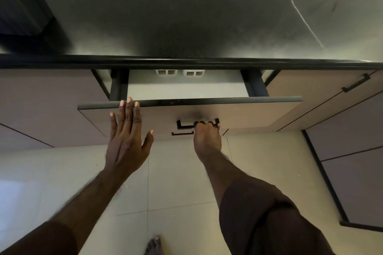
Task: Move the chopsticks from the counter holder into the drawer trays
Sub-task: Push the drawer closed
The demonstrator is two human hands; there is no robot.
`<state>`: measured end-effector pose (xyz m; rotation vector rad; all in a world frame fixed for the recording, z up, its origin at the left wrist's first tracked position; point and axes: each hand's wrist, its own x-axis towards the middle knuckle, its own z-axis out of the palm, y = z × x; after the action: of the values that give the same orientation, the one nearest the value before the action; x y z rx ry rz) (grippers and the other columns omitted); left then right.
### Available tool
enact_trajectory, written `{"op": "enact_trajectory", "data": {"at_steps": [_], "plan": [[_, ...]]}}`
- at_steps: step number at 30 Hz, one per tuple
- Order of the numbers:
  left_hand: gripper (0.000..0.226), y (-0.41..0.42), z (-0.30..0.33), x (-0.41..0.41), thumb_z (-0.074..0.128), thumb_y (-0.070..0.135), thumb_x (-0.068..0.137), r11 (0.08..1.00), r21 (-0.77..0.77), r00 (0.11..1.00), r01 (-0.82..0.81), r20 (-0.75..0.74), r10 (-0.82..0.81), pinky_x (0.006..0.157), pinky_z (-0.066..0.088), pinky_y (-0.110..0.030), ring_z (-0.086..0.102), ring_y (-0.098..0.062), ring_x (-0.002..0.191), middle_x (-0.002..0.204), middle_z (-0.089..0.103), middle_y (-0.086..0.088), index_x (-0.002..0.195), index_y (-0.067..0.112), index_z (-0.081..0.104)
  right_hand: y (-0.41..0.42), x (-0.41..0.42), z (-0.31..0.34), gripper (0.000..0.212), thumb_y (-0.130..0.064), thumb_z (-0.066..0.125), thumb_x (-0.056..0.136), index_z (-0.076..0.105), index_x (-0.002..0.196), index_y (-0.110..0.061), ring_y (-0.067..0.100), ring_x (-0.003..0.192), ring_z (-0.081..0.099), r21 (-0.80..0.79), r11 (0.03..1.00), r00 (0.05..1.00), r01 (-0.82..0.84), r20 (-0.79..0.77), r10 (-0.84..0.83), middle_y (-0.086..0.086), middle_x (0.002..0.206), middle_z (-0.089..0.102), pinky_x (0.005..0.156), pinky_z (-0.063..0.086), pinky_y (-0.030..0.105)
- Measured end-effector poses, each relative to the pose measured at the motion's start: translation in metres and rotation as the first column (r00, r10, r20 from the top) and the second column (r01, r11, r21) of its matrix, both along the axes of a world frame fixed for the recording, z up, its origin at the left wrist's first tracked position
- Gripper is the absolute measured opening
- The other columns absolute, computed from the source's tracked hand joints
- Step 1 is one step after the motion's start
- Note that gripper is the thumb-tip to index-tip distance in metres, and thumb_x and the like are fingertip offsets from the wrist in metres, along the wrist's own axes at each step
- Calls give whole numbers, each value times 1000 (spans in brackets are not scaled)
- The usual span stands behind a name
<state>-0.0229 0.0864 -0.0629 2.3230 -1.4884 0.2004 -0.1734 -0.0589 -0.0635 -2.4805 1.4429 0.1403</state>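
The drawer [238,114] under the dark counter [186,27] stands partly pulled out. My right hand [207,136] grips its black handle [182,125] with curled fingers. My left hand [126,136] is flat with straight fingers, the fingertips touching the drawer front's top edge at its left. Deep inside the drawer, just under the counter edge, the ends of two white trays [166,72] [193,73] show. No chopsticks and no holder are in view.
Closed cabinet fronts flank the drawer, one with a black handle [355,85] at the right. A second handle [182,133] shows below the drawer. A dark object [20,6] stands on the counter's far left. My bare foot [154,245] is on the pale tiled floor.
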Motion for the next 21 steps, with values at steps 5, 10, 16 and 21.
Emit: {"op": "enact_trajectory", "data": {"at_steps": [5, 10, 16, 21], "plan": [[79, -35, -2, 24, 39, 42, 95, 999, -11, 999, -37, -2, 37, 120, 2, -50, -2, -35, 148, 160, 2, -23, 151, 0, 2, -35, 27, 1, 18, -8, 61, 92, 69, 108, -7, 23, 85, 63, 6, 1000, 1000, 3, 11, -3, 12, 96, 69, 66, 50, 31], [83, -55, -8, 38, 42, 43, 94, 997, 9, 997, -81, -19, 81, 120, -4, -46, -5, -34, 149, 160, 0, -22, 152, 1, 1, -68, 52, 2, 19, -11, 64, 92, 66, 109, -5, 22, 82, 66, 23, 1000, 999, 17, 28, -17, 14, 97, 68, 64, 53, 29], [82, -65, -17, 55, 33, 48, 94, 989, 36, 988, -143, -49, 144, 120, -6, -45, -9, -30, 149, 161, -4, -19, 152, 4, -3, -94, 69, -4, 34, -6, 61, 91, 59, 125, -10, 29, 106, 58, -32, 996, 996, -83, -13, 83, 15, 115, 63, 93, 53, 41], [83, -72, -22, 57, 31, 51, 93, 979, 90, 980, -181, -69, 187, 120, -3, -49, -10, -29, 149, 161, -8, -17, 152, 6, -5, -108, 74, -11, 43, -6, 61, 90, 53, 132, -12, 34, 124, 44, 34, 996, 997, -78, 12, 78, 16, 129, 55, 106, 41, 47]]}}
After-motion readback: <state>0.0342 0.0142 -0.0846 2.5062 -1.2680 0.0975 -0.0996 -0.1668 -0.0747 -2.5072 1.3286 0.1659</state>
